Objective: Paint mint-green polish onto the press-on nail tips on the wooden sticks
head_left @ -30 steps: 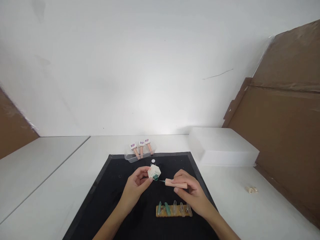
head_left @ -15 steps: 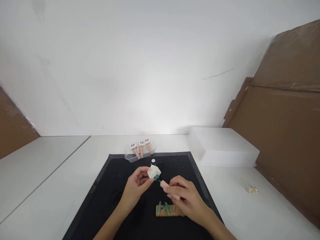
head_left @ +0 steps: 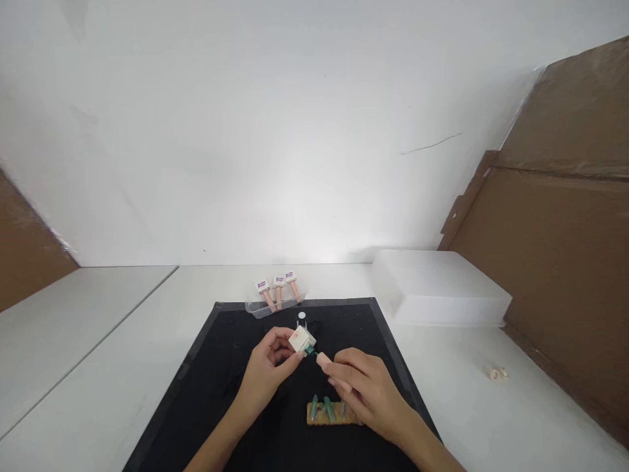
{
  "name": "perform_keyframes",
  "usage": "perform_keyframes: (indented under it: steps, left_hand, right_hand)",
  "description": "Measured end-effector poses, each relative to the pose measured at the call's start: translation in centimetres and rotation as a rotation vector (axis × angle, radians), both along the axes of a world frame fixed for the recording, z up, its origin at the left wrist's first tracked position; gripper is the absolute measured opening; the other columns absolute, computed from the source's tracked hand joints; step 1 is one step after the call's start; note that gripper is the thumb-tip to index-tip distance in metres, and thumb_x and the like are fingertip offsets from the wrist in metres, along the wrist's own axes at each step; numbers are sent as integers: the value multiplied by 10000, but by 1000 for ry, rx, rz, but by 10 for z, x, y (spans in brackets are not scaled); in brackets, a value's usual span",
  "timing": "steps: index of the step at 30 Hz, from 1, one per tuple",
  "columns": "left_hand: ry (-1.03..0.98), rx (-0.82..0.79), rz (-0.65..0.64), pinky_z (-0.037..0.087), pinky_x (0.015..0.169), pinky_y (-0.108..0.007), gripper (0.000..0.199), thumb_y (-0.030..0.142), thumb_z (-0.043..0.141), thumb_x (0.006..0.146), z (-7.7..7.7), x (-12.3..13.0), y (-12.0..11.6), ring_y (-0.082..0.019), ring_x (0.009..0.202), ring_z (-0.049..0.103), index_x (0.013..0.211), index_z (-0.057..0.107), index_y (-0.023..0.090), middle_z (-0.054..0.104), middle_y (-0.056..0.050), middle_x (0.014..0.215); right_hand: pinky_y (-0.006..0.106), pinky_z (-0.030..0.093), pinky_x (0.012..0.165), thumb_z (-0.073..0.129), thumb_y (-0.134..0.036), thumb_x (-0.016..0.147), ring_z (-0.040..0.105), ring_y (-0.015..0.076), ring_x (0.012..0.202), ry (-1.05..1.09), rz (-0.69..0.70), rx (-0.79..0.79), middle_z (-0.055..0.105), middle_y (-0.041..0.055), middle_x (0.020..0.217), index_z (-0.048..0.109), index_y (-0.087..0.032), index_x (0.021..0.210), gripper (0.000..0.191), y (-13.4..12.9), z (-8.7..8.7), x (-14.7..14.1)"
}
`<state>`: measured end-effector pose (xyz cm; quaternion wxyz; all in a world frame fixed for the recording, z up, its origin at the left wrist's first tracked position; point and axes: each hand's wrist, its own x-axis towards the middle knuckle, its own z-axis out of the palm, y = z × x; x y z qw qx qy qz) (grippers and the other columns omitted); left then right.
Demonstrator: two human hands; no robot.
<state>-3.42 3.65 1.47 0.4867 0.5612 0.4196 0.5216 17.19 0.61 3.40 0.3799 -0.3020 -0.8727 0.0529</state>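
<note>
Right hand [head_left: 363, 387] around pink handle [head_left: 323, 359], partly hidden

Black mat [head_left: 206, 393]: open left of the left forearm [head_left: 233, 419]. Far side blocked by clear tray [head_left: 256, 311] of bottles; far right, white box [head_left: 442, 288].

Bright, soft light pools on the wall [head_left: 314, 164] beyond the hands [head_left: 314, 380]; corners dim, edges stretch wide.
</note>
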Motion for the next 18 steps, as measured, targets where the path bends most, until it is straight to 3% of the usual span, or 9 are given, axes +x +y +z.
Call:
perform_keyframes:
  steps: [9, 18]
  left_hand:
    - [-76, 7, 31, 473, 657, -247, 234, 243, 695, 675, 1, -2, -1, -146, 731, 575, 867, 580, 175, 627, -18, 788]
    - [-86, -42, 1, 460, 634, -236, 227, 253, 706, 660, 6, 0, -3, -136, 689, 566, 833, 587, 168, 627, -15, 753]
  right_hand:
    - [243, 431, 542, 470, -122, 895, 544, 136, 628, 195, 50, -147, 560, 44, 826, 563, -214, 1154, 291, 0, -1, 0]
    - [249, 437, 554, 491, -82, 871, 562, 149, 683, 209, 99, -96, 560, 47, 859, 559, -243, 1107, 294, 1, -6, -1]
